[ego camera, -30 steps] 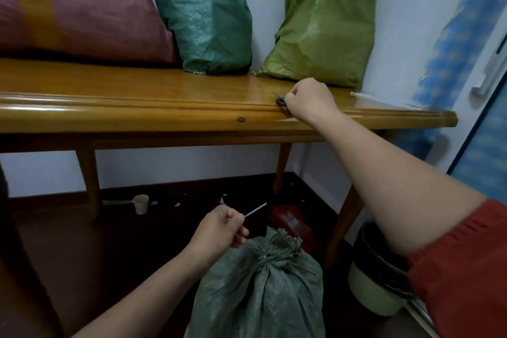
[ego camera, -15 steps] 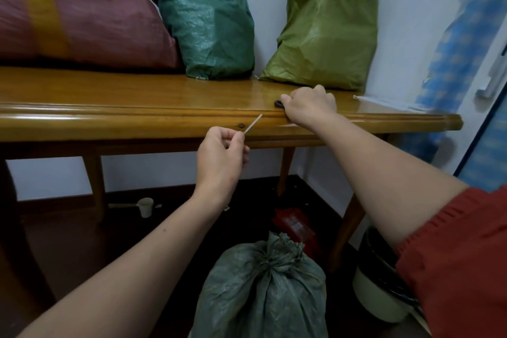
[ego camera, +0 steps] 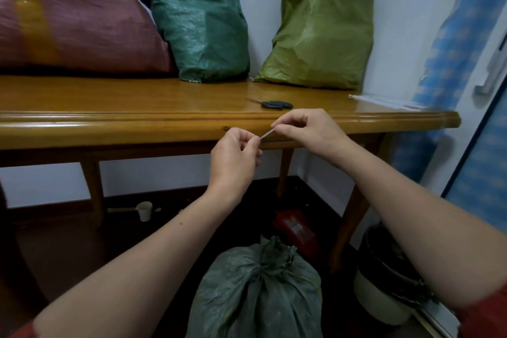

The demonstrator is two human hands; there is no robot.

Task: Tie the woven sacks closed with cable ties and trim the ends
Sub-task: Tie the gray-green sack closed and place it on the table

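A short white cable-tie offcut [ego camera: 266, 134] is held in front of the table's edge. My left hand [ego camera: 236, 155] pinches its lower end and my right hand [ego camera: 304, 129] pinches its upper end. Black-handled scissors [ego camera: 275, 104] lie on the wooden table [ego camera: 137, 121] just behind my hands. A grey-green woven sack [ego camera: 260, 291] stands on the floor below, its neck gathered tight. On the table stand a dark green sack [ego camera: 203, 30], an olive green sack [ego camera: 323, 25] and a red sack [ego camera: 71, 16].
White cable ties [ego camera: 384, 100] lie at the table's far right corner. A black-and-white bin [ego camera: 384, 277] stands on the floor at right, beside a red object [ego camera: 296, 228] under the table. A small white cup [ego camera: 144, 211] sits on the floor at left.
My right hand let go of the scissors on the table and came to the offcut. My left hand rose from the floor sack to the table's edge, carrying the offcut.
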